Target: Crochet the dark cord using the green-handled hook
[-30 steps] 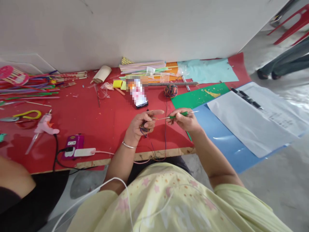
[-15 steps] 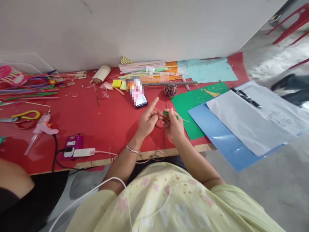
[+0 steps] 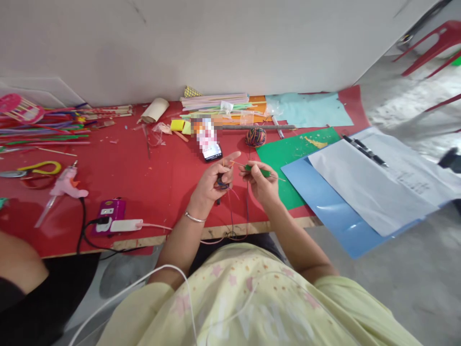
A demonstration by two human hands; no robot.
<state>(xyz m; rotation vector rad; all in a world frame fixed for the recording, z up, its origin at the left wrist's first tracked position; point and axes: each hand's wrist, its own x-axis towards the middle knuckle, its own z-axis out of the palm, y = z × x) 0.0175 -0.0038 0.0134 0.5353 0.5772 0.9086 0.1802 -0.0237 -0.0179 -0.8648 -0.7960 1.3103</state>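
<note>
Red surface [image 3: 151, 192], two hands at work, one slim green-handled tool.

To the right hand's right, one blue folder [image 3: 324, 214] lies under white papers [image 3: 363, 192]; one green sheet [image 3: 288, 149] spreads just beyond that hand, partly beneath the folder. The right hand [image 3: 264, 185] closes thumb and fingers around the tool's handle; the left hand [image 3: 216, 180], index finger extended, curls its other fingers on a small dark yarn piece. Well left of the left hand lies one pink glue gun [image 3: 68, 182]. One phone [image 3: 212, 153] rests just beyond the left hand, one multicoloured yarn ball [image 3: 255, 138] beyond the right. Two pens [image 3: 367, 151] lie on the papers. The green-handled tool [image 3: 264, 171] points its thin tip at the left fingers, seemingly near the yarn piece [image 3: 222, 182].
</note>
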